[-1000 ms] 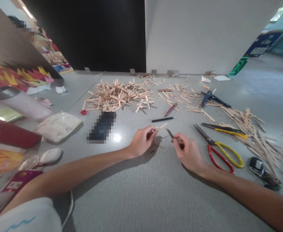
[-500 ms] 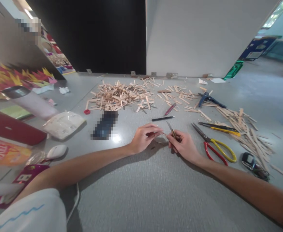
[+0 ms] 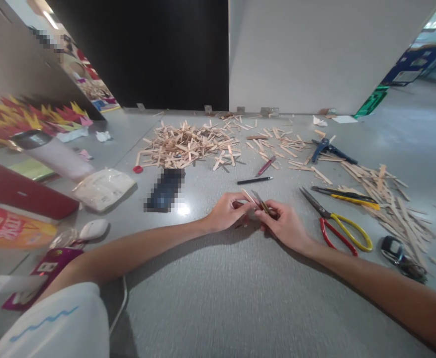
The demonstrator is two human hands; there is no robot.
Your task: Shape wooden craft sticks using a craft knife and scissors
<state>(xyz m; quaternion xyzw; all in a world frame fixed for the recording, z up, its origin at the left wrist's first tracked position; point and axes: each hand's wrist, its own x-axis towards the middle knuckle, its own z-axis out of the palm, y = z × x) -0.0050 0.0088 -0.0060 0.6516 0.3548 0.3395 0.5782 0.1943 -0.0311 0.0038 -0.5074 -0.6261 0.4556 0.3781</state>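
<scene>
My left hand (image 3: pixel 228 213) pinches a short, thin wooden stick (image 3: pixel 248 196) that points up and to the left. Close beside it, my right hand (image 3: pixel 285 224) is closed around a slim knife (image 3: pixel 261 200), its narrow blade angled up and left between the hands. The fingertips of both hands nearly meet low over the grey table (image 3: pixel 210 298). Beyond them lie a black pen (image 3: pixel 255 180) and a dark red craft knife (image 3: pixel 266 165).
A large pile of wooden sticks (image 3: pixel 188 144) lies behind the hands. Scissors (image 3: pixel 327 215), a yellow-black cutter (image 3: pixel 346 197), blue pliers (image 3: pixel 331 150) and more sticks are at right. A phone (image 3: pixel 164 190), a mouse (image 3: pixel 94 229) and a bottle (image 3: pixel 51 154) stand or lie at left.
The stick in my left hand now shows upright above the fingers, which have closed together. My left hand has turned slightly. The whole view has shifted a little, with objects appearing further right.
</scene>
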